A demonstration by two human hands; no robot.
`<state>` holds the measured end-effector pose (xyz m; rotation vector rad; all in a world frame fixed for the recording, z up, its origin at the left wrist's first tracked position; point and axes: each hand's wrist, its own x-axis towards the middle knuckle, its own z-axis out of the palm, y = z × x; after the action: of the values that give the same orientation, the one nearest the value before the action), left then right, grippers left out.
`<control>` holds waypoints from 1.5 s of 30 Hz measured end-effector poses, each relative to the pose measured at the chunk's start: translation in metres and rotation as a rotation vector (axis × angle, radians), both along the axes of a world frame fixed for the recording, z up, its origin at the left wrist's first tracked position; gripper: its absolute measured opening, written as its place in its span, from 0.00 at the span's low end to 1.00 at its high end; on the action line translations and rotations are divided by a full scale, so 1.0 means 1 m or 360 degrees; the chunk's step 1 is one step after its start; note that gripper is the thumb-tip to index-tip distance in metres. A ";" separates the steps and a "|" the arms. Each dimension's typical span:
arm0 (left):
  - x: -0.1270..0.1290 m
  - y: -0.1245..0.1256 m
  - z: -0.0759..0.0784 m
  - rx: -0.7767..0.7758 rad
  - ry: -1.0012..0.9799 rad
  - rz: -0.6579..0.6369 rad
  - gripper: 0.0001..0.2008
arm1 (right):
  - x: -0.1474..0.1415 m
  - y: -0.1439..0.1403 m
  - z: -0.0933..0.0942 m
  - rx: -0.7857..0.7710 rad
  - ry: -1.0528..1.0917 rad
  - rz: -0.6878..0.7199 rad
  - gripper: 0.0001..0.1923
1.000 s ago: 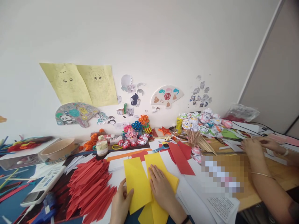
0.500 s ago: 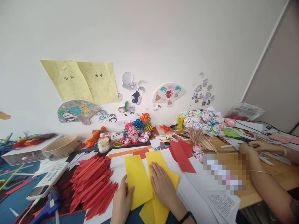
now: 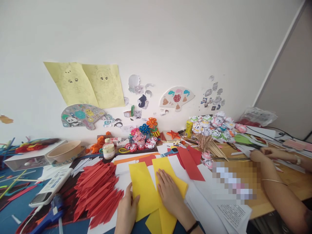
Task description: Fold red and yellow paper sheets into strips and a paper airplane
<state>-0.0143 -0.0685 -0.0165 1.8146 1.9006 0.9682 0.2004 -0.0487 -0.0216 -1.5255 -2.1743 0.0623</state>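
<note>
Two long yellow paper strips lie side by side on the table in front of me. My left hand (image 3: pixel 126 209) rests on the lower left edge of the left yellow strip (image 3: pixel 142 188), thumb on top of it. My right hand (image 3: pixel 170 195) lies flat, fingers together, pressing down the right yellow strip (image 3: pixel 165 167). A dark band circles my right wrist. More yellow paper (image 3: pixel 161 222) shows beneath both strips near the bottom edge.
A heap of folded red paper pieces (image 3: pixel 97 191) lies left of my hands, red strips (image 3: pixel 188 162) behind. A bottle (image 3: pixel 108 150), bowl (image 3: pixel 64 151), remote (image 3: pixel 50 188) and glue gun (image 3: pixel 48 216) sit left. Paper flowers on sticks (image 3: pixel 209 130) stand right, where another person's hands (image 3: pixel 265 154) work.
My hands stay on the yellow strips almost unmoved; the view has shifted slightly. The other person's hands at the right have drawn closer together.
</note>
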 end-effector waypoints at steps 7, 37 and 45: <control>-0.012 -0.009 0.003 -0.0014 0.0065 0.0040 0.28 | 0.000 -0.001 0.001 -0.0031 -0.0008 0.0004 0.26; 0.028 0.102 0.080 0.0145 -0.1367 -0.0635 0.22 | -0.001 0.080 0.073 -0.0340 0.1956 0.0287 0.24; 0.006 0.110 0.051 0.0279 -0.1294 -0.0134 0.21 | 0.036 0.093 0.024 0.0038 0.0865 -0.0434 0.20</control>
<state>-0.0081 0.0418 0.0342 1.2540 1.2497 1.5679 0.2369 0.0442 0.0027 -1.5557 -1.5303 0.3199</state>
